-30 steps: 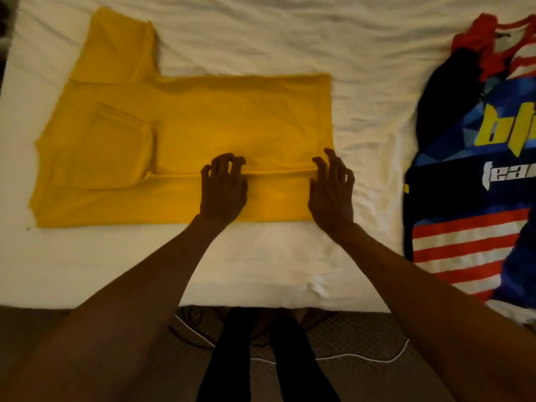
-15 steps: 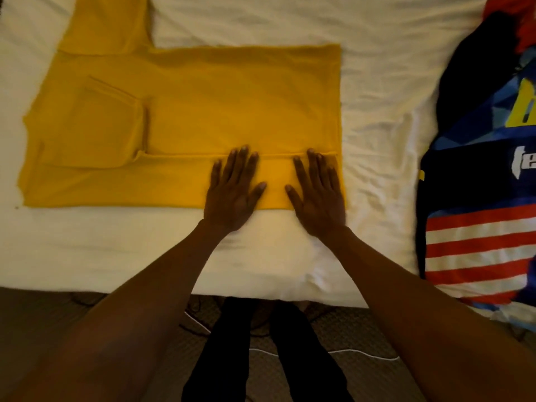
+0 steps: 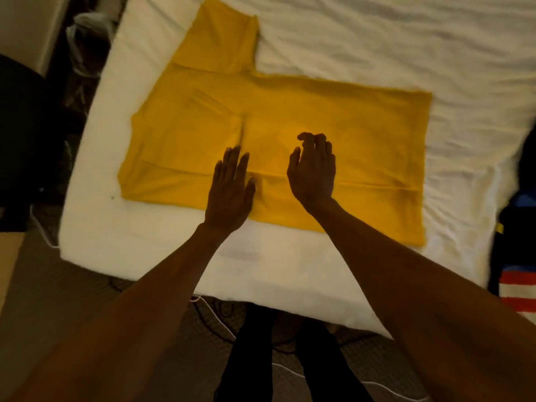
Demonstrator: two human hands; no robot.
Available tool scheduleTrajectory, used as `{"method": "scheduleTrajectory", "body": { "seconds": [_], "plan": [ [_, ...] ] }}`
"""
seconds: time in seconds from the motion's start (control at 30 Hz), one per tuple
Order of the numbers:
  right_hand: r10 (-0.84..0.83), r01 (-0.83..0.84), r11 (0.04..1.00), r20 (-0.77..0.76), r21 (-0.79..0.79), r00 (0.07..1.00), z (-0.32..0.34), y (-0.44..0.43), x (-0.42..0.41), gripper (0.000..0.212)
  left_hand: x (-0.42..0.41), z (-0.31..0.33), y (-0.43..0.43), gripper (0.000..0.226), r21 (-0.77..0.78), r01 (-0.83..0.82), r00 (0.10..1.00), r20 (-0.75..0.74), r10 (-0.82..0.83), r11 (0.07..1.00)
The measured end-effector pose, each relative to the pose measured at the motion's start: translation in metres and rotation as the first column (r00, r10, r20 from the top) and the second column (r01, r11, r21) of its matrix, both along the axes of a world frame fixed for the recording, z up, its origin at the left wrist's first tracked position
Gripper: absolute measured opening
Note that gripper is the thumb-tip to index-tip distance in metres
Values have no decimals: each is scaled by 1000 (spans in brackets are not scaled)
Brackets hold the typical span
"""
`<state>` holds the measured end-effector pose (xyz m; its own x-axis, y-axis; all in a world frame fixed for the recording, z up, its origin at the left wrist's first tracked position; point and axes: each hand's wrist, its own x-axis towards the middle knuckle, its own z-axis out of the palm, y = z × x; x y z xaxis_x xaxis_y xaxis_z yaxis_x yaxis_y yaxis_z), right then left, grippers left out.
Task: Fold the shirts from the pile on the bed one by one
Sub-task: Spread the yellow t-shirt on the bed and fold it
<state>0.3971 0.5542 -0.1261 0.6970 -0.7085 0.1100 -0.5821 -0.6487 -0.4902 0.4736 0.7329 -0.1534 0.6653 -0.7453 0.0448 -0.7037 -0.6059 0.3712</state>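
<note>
A yellow shirt (image 3: 333,117) lies spread flat on the white bed (image 3: 377,39), its near edge folded over along a crease and one sleeve pointing away at the far left. My left hand (image 3: 230,188) lies flat with straight fingers on the folded near strip. My right hand (image 3: 313,169) is beside it over the crease, fingers loosely bent, holding nothing. A pile of shirts (image 3: 516,242) in blue, red and white stripes shows at the right edge.
The bed's near edge (image 3: 261,288) runs across the lower middle. Below it are carpet, a white cable (image 3: 220,320) and my dark-trousered legs (image 3: 252,358). Dark furniture (image 3: 26,134) stands left of the bed.
Both hands have slid left along the folded strip, from the shirt's right end toward its middle. The right hand's fingers have lifted and bent. The view has swung left.
</note>
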Motion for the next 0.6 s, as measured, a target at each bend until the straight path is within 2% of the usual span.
{"method": "scheduleTrajectory", "body": {
  "seconds": [0.13, 0.27, 0.37, 0.47, 0.53, 0.6],
  "plan": [
    [281, -273, 958, -116, 82, 953, 19, 43, 102, 44, 77, 11, 56, 53, 11, -170, 983, 69, 169, 985],
    [547, -578, 814, -400, 52, 735, 24, 83, 178, 60, 140, 25, 116, 54, -5, -310, 948, 76, 310, 951],
    [611, -733, 679, -527, -35, 591, 21, 103, 215, 59, 173, 27, 153, 59, -10, -306, 946, -112, 303, 952],
    [638, -837, 543, -618, -61, 459, 12, 110, 241, 56, 189, 24, 165, 55, 50, -346, 874, -346, 342, 937],
    [636, -874, 480, -653, -83, 411, 6, 110, 253, 50, 192, 22, 165, 45, 57, -346, 836, -435, 335, 937],
    [596, -878, 463, -691, -119, 408, 5, 109, 259, 46, 190, 18, 165, 36, 41, -332, 834, -454, 314, 942]
  ]
}}
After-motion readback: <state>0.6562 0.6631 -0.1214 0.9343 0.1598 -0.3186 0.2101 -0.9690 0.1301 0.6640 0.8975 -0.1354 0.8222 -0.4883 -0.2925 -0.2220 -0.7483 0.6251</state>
